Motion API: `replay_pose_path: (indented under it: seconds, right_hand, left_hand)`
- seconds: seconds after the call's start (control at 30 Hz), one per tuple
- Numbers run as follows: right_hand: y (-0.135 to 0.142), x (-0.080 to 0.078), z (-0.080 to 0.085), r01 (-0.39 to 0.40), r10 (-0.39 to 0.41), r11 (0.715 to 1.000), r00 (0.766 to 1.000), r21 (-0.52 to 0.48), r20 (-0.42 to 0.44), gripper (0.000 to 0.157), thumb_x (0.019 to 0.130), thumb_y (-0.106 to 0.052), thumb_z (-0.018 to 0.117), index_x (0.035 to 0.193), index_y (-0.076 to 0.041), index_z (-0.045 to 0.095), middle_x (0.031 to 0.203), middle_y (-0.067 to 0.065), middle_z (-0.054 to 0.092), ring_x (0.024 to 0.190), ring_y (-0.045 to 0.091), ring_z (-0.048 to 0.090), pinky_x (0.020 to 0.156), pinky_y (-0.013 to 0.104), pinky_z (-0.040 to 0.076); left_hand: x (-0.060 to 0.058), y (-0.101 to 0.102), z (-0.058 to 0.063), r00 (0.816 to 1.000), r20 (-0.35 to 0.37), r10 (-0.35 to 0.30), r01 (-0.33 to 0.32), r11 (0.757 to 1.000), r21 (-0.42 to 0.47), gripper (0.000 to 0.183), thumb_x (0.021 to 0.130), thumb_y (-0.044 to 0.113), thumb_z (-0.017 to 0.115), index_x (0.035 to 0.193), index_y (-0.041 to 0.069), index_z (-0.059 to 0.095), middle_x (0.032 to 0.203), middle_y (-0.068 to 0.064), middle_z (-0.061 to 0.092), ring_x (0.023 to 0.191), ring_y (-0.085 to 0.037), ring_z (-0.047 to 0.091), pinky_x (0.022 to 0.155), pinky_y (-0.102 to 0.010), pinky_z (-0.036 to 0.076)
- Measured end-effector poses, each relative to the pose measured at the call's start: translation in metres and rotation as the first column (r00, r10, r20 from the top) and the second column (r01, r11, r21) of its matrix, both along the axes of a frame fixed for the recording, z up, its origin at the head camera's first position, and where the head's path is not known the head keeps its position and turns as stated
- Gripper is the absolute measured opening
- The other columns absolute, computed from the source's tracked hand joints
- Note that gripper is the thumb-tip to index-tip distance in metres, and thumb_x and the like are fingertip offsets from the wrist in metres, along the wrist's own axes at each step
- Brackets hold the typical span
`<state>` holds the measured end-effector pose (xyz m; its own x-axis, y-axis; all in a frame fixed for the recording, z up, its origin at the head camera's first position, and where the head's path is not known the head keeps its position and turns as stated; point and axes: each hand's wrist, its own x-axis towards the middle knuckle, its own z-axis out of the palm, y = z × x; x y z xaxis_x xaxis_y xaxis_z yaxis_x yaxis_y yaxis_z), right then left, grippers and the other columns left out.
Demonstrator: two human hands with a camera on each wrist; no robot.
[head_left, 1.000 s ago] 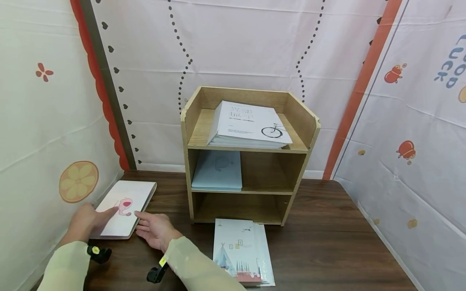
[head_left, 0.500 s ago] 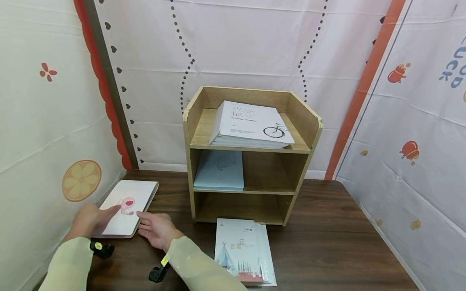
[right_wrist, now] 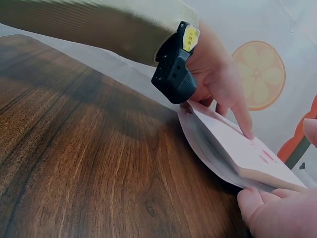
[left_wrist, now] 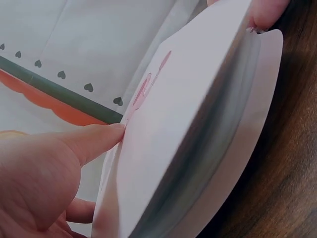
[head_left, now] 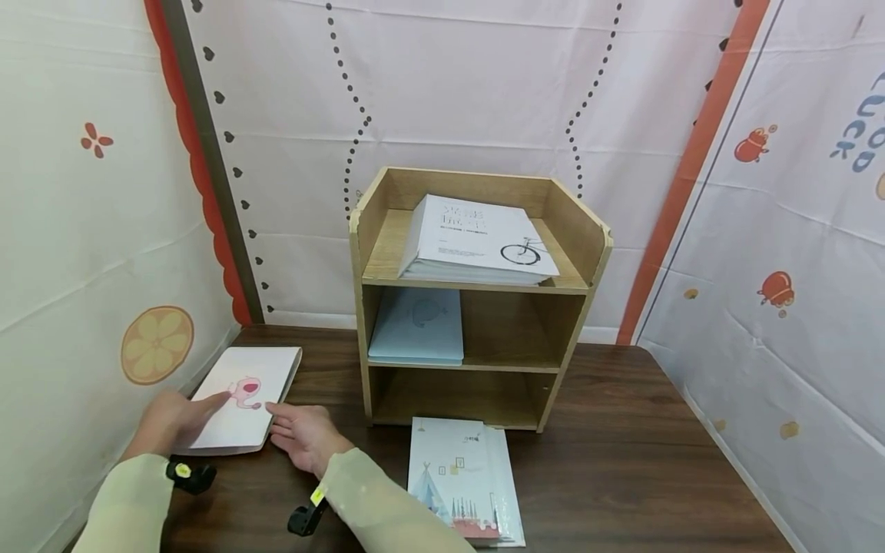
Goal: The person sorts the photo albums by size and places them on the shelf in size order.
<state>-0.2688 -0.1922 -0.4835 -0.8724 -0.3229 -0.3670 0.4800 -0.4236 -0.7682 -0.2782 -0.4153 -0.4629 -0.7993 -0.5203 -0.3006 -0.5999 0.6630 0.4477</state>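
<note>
A white notebook [head_left: 238, 369] with a pink elephant drawing lies at the table's left side. In the left wrist view its pages and lower cover fan slightly apart along the near edge. My left hand [head_left: 169, 421] grips its left side, thumb on the cover and fingers at the edge, partly hidden. My right hand [head_left: 304, 438] holds the right edge, thumb at the top and fingertips [right_wrist: 250, 198] low against the lower cover. Nearby stands a wooden shelf [head_left: 452, 365] with a thick white stack of books [head_left: 477, 238] on top and pale blue notebooks [head_left: 418, 326] on the middle level.
White books [head_left: 456, 476] with a tent picture lie on the dark wooden table [head_left: 622, 461], before the shelf. Printed white cloth [head_left: 477, 84] hangs behind and on both sides. The left cloth comes close to my left hand. The shelf's bottom level shows bare wood.
Both hands stay at the notebook, and its near right corner has shifted slightly to the right with my right hand. The head view has also shifted a little.
</note>
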Motion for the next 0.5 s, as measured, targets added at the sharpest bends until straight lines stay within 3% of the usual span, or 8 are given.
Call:
replay_pose_path:
  seconds: [0.27, 0.5]
  right_hand:
    - [0.006, 0.001, 0.004, 0.003, 0.0, 0.995, 1.0, 0.099, -0.03, 0.035, 0.085, -0.014, 0.084, 0.111, 0.004, 0.067, 0.107, 0.016, 0.073, 0.108, 0.03, 0.069, 0.105, 0.054, 0.053]
    - [0.011, -0.003, 0.002, -0.02, 0.022, 1.0, 0.998, 0.023, -0.066, 0.022, 0.089, -0.011, 0.08, 0.105, 0.002, 0.071, 0.101, 0.018, 0.075, 0.099, 0.031, 0.074, 0.095, 0.052, 0.06]
  left_hand:
    - [0.007, -0.002, 0.001, 1.0, -0.016, -0.026, 0.027, 0.997, 0.066, 0.101, 0.093, 0.069, 0.057, 0.131, -0.023, 0.045, 0.114, -0.037, 0.054, 0.1, -0.041, 0.051, 0.075, -0.04, 0.047]
    - [0.013, -0.007, 0.002, 0.995, -0.065, -0.072, 0.079, 0.991, 0.109, 0.101, 0.091, 0.07, 0.06, 0.134, -0.021, 0.047, 0.124, -0.042, 0.051, 0.102, -0.044, 0.051, 0.083, -0.048, 0.051]
